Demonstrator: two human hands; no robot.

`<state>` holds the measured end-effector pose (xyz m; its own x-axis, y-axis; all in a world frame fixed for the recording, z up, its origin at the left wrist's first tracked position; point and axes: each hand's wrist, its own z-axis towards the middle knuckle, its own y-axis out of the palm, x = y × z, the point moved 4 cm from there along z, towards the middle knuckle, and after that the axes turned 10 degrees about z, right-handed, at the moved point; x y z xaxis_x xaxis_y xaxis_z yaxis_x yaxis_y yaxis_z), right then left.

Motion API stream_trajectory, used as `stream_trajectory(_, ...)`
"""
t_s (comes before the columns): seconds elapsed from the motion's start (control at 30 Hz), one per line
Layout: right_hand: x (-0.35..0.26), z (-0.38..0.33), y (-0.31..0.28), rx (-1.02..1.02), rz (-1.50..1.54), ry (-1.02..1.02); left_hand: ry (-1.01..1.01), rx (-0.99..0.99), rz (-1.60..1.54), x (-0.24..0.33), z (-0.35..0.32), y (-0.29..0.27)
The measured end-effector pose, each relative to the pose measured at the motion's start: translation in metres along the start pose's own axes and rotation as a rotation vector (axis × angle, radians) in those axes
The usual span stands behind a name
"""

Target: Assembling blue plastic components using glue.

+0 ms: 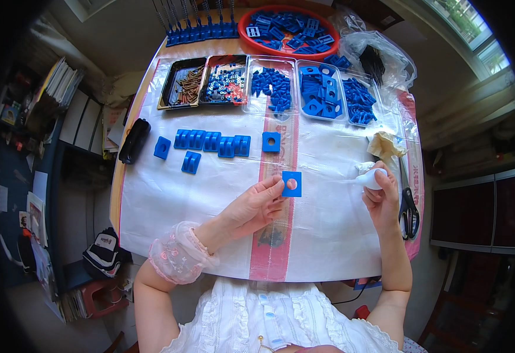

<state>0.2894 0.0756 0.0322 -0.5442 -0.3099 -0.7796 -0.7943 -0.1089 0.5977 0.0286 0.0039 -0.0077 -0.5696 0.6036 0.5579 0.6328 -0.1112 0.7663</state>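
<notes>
My left hand (251, 207) pinches a flat blue square plate with a round hole (291, 184) just above the white plastic sheet (169, 206) that covers the table. To its right, my right hand (381, 197) grips a small white bottle (374, 177), held upright near the table's right side. Another blue square with a hole (271, 142) lies a little further back. On the left part of the sheet a row of blue grooved blocks (212, 142) lies side by side, with two more blue pieces (162, 147) (191, 162) close by.
Trays at the back hold brown screws (184, 85), small mixed hardware (225, 84) and blue plastic parts (272, 88) (337, 94). A red bowl of blue parts (287, 29) stands behind. Black scissors (409, 209) lie at the right edge, a black case (134, 141) at the left.
</notes>
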Motion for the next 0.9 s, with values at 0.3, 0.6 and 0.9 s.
stream_trajectory(0.3, -0.003, 0.005, 0.008, 0.044, 0.088, -0.108, 0.003, -0.014, 0.001, 0.000, 0.000, 0.000)
stream_trajectory(0.6, -0.012, 0.012, 0.007, -0.038, -0.094, -0.209, 0.016, -0.030, 0.004, -0.002, 0.000, -0.006)
stream_trajectory(0.9, -0.022, 0.019, 0.019, -0.009, -0.322, -0.186, 0.048, -0.034, 0.016, 0.000, -0.003, -0.006)
